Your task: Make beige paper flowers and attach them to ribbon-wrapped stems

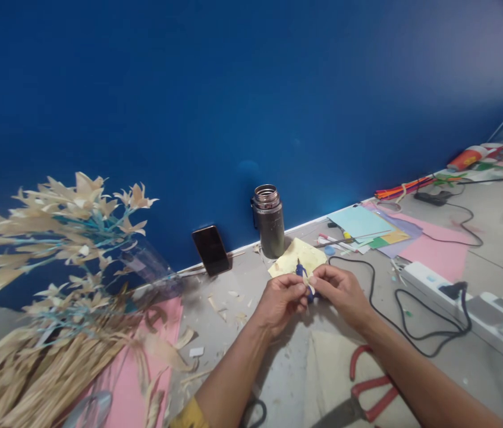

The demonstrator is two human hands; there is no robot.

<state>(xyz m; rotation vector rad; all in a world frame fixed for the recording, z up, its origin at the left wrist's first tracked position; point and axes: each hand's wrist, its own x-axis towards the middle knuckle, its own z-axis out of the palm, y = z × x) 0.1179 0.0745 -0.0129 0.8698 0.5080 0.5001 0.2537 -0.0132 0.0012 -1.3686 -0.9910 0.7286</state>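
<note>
Far left there's a big spray of pale flowers (86,196), with a clear container (147,261) leaning just beside it; can't make out what's inside. Next, a phone (211,249) propped against the blue wall, then a dark flask (272,229) standing upright, mouth open, insides not visible from here. In front of that, the left hand (282,300) has thumb and finger pinched on a small pale piece (307,282). It's mostly covered, so no clue which way its long axis runs. Right behind it a blue tool (299,271) points its dark tip up and toward the wall, long axis tipped slightly left. The right hand (338,290) pinches the pale piece from the other side. Farther right, a reddish cup (468,159) lies tipped over.
</note>
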